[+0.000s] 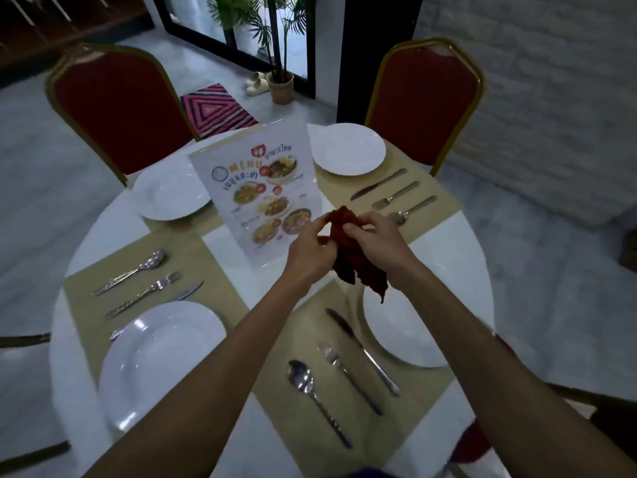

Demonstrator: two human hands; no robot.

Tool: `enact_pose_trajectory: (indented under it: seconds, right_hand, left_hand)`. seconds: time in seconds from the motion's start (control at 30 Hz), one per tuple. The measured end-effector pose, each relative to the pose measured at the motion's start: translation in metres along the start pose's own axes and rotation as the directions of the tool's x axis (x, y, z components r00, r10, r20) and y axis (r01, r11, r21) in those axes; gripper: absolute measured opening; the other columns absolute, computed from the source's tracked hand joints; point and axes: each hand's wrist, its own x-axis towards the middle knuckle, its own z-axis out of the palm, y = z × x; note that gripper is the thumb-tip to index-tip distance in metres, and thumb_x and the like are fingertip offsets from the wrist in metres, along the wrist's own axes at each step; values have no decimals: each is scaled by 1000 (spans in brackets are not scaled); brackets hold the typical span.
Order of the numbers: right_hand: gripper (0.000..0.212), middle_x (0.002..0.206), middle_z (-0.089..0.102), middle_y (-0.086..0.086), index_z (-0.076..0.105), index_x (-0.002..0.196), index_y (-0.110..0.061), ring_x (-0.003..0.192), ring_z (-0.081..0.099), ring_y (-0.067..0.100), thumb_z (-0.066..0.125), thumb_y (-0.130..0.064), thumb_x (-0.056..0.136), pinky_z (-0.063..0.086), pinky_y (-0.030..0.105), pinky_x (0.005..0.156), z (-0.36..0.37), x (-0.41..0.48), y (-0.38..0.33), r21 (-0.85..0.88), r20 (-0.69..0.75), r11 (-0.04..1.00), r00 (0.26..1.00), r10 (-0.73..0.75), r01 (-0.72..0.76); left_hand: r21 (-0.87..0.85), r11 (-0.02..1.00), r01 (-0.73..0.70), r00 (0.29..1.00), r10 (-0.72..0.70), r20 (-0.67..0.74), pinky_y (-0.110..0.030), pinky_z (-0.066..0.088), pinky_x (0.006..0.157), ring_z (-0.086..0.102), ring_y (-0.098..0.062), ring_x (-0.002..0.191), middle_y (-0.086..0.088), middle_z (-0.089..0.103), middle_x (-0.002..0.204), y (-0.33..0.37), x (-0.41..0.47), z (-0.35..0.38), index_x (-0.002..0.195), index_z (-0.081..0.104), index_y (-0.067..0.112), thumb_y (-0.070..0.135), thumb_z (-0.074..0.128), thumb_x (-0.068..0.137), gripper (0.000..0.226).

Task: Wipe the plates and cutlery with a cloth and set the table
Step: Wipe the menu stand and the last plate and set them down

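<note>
Head view. Round white table [458,243] on a grey marbled floor [51,184]; dim light, frame slightly blurred. Menu stand [262,191] upright at the table's middle, taken as reference. Behind the menu stand: two red chairs with gold frames, left chair [113,108] and right chair [427,98], a striped rug [215,110], and a potted palm [275,36] by a dark-framed glass door. White brick wall [551,81] well to its right. Dark red cloth [355,260], crumpled, held in the air just in front and right of the menu stand, its loose end hanging over the near-right plate [400,332]. Left hand [306,257] and right hand [379,243] both pinch the cloth, fingers curled into its folds. Counts: four tan placemats, one marked here [213,263]. Four white plates: near-right, near-left plate [162,360], far-left plate [169,194], far-right plate [348,148]. Three cutlery sets visible, each spoon, fork, knife: near-right set [341,367] just left of its plate, near-left set [148,291] with its knife partly under the plate rim, far-right set [396,194]. Cutlery by the far-left plate cannot be made out.
</note>
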Motion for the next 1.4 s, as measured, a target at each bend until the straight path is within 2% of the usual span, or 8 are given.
enact_pose_trajectory:
  seconds: [0.27, 0.4, 0.53, 0.77, 0.9, 1.07, 1.17, 1.4]
  right_hand:
    - [31, 100, 77, 14, 75, 106, -15, 86, 74, 29, 61, -42, 99, 62, 42, 76, 58, -133, 25, 102, 41, 988, 993, 112, -116]
    - [58, 105, 76, 12, 69, 116, -17, 88, 76, 22, 81, -58, 77, 61, 36, 74, 86, -178, 51, 134, 160, 981, 980, 121, -143]
    - [67, 109, 71, 9, 52, 117, -18, 94, 75, 26, 94, -22, 66, 63, 45, 83, 109, -211, 90, 12, 209, 986, 965, 159, -165]
    - [26, 105, 73, 2, 67, 113, -16, 93, 69, 15, 70, -16, 88, 58, 31, 86, 147, -237, 151, -83, 111, 960, 954, 277, -269]
    - [16, 102, 71, 4, 66, 104, -15, 99, 67, 22, 64, -22, 90, 56, 39, 91, 163, -239, 176, -187, 19, 937, 953, 303, -295]
    - [20, 115, 62, 7, 60, 111, -12, 114, 57, 24, 58, -14, 91, 49, 39, 96, 173, -252, 184, -490, -117, 865, 992, 54, -105]
    - [29, 128, 56, 4, 60, 125, -15, 121, 48, 21, 55, -16, 97, 48, 34, 98, 183, -262, 188, -648, 2, 753, 989, -147, 113]
    - [36, 139, 53, 4, 59, 129, -15, 125, 46, 24, 64, -23, 94, 47, 36, 100, 196, -276, 214, -741, 161, 636, 977, -144, 215]
  left_hand:
    - [-145, 988, 56, 995, -44, 87, -41, 63, 74, 76, -20, 81, -6, 78, 86, -52, -116, -53, 132, 61, 32, 10, 65, 88, 49]
    - [-130, 987, 94, 995, -89, 42, -42, 63, 72, 75, -22, 77, -7, 76, 84, -91, -156, -68, 124, 66, 23, 5, 67, 85, 43]
    - [-83, 982, 169, 985, -165, 54, -46, 62, 77, 74, -22, 86, -6, 76, 96, -132, -191, -79, 112, 67, 30, 21, 73, 68, 45]
    - [141, 982, 125, 992, -122, -23, -13, 50, 64, 67, -15, 88, 1, 69, 100, -203, -232, -74, 111, 67, 22, 11, 68, 87, 26]
    - [342, 935, 92, 995, -74, -65, -22, 50, 75, 66, -15, 89, -1, 72, 99, -228, -245, -71, 109, 70, 19, 15, 72, 83, 26]
    - [606, 787, 117, 991, -57, -117, -30, 47, 84, 58, -25, 105, -11, 61, 116, -249, -256, -65, 120, 64, 20, 27, 63, 90, 30]
    - [697, 717, -11, 980, 147, -135, -37, 49, 90, 52, -30, 114, -10, 56, 125, -242, -263, -55, 121, 66, 19, 18, 65, 89, 32]
    - [791, 569, -224, 968, 224, 112, -32, 48, 94, 54, -25, 117, -4, 64, 127, -257, -265, -43, 117, 70, 19, 29, 65, 91, 29]
